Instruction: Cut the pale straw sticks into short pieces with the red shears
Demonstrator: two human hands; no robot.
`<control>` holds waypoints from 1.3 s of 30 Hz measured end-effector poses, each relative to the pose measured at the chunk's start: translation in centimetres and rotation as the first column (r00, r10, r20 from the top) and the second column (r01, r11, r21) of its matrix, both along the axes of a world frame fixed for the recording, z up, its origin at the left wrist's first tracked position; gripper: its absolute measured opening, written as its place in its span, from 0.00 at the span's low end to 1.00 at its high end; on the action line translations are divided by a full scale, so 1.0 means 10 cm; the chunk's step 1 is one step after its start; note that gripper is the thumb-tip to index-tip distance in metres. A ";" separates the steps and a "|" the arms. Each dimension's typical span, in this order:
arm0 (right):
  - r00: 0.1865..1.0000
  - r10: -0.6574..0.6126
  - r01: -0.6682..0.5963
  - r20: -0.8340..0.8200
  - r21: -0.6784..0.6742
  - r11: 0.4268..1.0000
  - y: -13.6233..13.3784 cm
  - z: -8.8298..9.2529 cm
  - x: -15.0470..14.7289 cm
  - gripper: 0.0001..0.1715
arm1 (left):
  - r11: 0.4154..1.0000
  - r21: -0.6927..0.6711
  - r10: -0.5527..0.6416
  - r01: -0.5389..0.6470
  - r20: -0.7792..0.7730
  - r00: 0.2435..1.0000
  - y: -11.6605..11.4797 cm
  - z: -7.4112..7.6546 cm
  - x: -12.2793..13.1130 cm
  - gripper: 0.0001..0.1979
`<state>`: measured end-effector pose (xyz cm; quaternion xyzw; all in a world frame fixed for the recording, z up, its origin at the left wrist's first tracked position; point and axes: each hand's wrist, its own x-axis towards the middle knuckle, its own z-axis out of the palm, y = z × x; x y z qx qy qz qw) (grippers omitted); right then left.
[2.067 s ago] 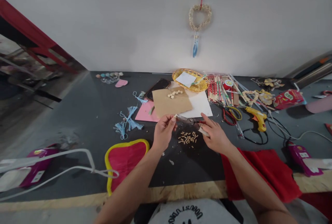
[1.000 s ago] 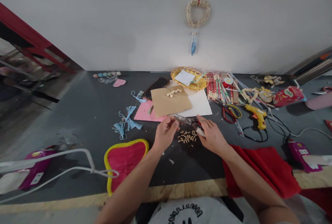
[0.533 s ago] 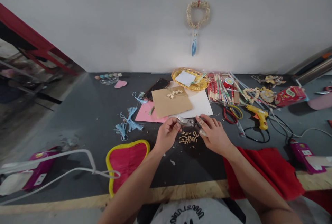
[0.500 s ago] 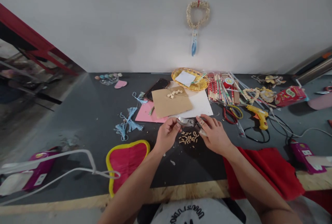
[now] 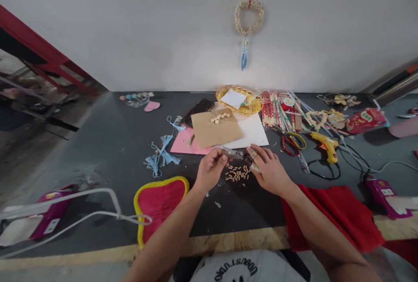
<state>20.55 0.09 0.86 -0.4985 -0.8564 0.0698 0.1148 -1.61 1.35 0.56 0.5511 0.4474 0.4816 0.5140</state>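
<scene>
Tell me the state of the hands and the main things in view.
Cutter: held; blade opening unclear.
Left hand: pinched at the cutter.
Right hand: closed around the cutter.
Wooden pieces: scattered loose.
Glue gun: lying on its side.
Red cloth: crumpled.
Heart wreath: hanging.
Basket: upright, white paper inside.

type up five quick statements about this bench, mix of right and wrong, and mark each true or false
1. The right hand holds a cutting tool. True.
2. The small tan pieces lie in the yellow basket. False: they lie on the dark tabletop.
3. The glue gun is yellow. True.
4. The heart-shaped ornament against the wall has a red tassel. False: its tassel is blue.
5. The brown sheet partly covers a pink sheet. True.
</scene>
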 end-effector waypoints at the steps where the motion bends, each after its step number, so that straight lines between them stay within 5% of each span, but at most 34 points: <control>1: 1.000 0.003 -0.003 0.003 -0.001 1.000 0.00 0.00 0.00 0.33 | 1.000 -0.003 0.002 -0.002 0.005 1.000 0.00 -0.01 0.00 0.14; 20: 0.997 0.049 -0.052 -0.054 -0.055 0.997 0.00 -0.04 -0.02 0.31 | 0.998 -0.018 -0.057 0.060 0.141 0.988 0.01 -0.06 -0.03 0.10; 39: 0.992 0.000 -0.011 -0.123 -0.088 0.996 0.04 -0.20 -0.04 0.36 | 0.998 -0.069 0.025 -0.013 0.180 0.983 -0.03 -0.04 0.03 0.12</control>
